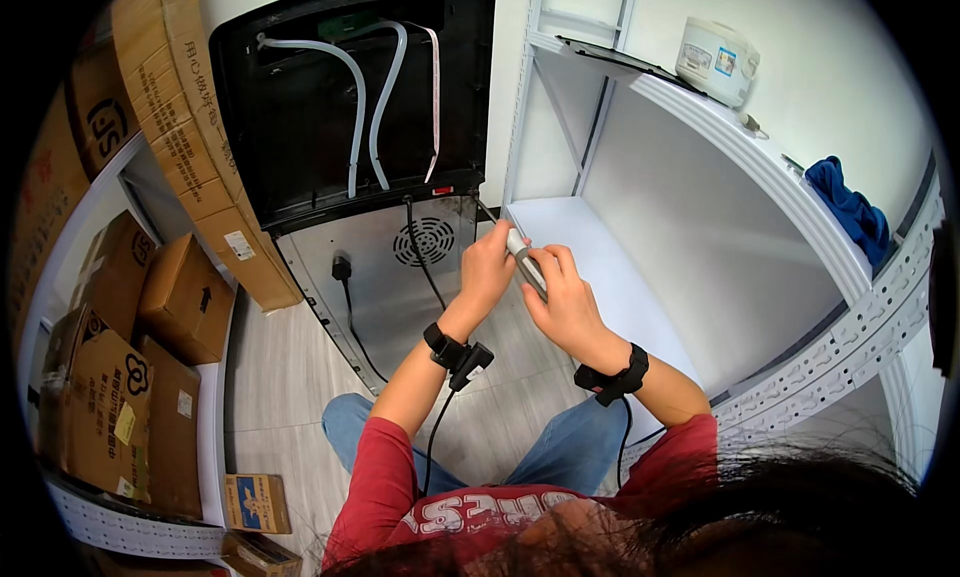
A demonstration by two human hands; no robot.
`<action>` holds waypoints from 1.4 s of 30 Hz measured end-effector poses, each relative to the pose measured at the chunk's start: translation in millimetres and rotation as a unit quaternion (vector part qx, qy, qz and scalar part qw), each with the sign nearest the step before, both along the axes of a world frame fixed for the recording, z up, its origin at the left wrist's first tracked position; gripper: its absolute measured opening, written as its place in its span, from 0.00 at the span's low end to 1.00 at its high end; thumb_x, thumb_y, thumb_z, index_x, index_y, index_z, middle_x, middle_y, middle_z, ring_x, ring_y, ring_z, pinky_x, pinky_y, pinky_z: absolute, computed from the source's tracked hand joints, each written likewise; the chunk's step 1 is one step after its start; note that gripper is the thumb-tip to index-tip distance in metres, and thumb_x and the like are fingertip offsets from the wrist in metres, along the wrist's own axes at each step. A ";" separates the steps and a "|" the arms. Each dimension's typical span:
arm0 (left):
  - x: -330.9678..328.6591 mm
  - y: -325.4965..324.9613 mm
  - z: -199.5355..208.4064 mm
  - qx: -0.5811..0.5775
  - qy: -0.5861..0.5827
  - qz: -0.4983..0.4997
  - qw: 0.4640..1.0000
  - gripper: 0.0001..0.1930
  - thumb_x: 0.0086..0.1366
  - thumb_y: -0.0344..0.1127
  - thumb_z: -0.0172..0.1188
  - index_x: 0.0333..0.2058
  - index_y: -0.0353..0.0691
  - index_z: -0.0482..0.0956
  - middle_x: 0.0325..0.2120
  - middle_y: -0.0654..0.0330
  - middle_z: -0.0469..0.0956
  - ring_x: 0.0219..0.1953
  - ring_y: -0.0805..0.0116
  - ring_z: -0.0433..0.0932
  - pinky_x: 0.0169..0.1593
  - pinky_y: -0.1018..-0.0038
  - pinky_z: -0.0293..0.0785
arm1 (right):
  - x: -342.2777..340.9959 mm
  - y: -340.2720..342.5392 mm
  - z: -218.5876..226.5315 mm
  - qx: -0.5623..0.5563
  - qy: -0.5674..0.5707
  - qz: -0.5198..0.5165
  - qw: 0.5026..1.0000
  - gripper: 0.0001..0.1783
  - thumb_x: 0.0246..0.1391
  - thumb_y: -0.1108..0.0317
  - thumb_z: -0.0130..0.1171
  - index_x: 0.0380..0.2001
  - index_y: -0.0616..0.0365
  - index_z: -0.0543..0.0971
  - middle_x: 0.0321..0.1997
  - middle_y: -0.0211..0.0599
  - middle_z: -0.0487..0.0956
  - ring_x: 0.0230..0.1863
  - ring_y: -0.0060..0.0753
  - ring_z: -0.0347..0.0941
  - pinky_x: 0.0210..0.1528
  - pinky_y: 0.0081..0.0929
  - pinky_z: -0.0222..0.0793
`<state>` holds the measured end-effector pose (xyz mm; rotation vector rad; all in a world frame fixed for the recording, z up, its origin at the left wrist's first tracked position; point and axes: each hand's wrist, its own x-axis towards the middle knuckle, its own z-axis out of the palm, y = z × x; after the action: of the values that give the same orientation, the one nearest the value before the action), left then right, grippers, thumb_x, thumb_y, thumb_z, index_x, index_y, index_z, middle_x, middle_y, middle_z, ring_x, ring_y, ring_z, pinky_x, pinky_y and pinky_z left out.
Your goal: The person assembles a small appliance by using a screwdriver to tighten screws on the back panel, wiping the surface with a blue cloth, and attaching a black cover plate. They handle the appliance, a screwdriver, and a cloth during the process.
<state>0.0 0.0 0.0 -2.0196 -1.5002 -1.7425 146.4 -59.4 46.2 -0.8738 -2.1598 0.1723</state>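
Both of my hands are on a grey-and-white screwdriver point(531, 274). My left hand point(486, 269) closes round its front end, and my right hand point(572, 305) grips the handle behind it. Its thin shaft points up and left to the upper right corner of a metal back panel point(385, 302) on a tall appliance; whether the tip sits on a screw is too small to tell. Above the panel, the appliance's black upper part point(300, 127) shows two pale tubes point(359, 97) and a flat ribbon cable point(436, 97) hanging down. A black power cord point(342, 269) runs down the panel, which has a round vent point(423, 242).
At left stand shelves with cardboard boxes point(185, 297) and a tall carton point(190, 127) leaning beside the appliance. On the right is a white shelf rack point(740, 147) carrying a rice cooker point(717, 62) and a blue cloth point(848, 209). Cabled black devices point(458, 355) are strapped to my wrists.
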 end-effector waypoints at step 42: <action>-3.8 -32.7 16.3 0.106 0.065 0.060 0.990 0.25 0.45 0.23 0.58 0.47 0.41 0.75 0.21 0.59 0.69 0.22 0.62 0.73 0.24 0.70 0.69 | -16.6 9.0 10.1 0.329 -0.045 -0.026 0.943 0.19 0.40 0.71 0.62 0.39 0.60 0.75 0.39 0.40 0.74 0.26 0.35 0.72 0.26 0.26 0.70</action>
<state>-3.8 -32.7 16.3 -1.8598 -1.3081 -1.6133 129.7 -50.4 56.3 -0.5474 -2.0637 -0.5986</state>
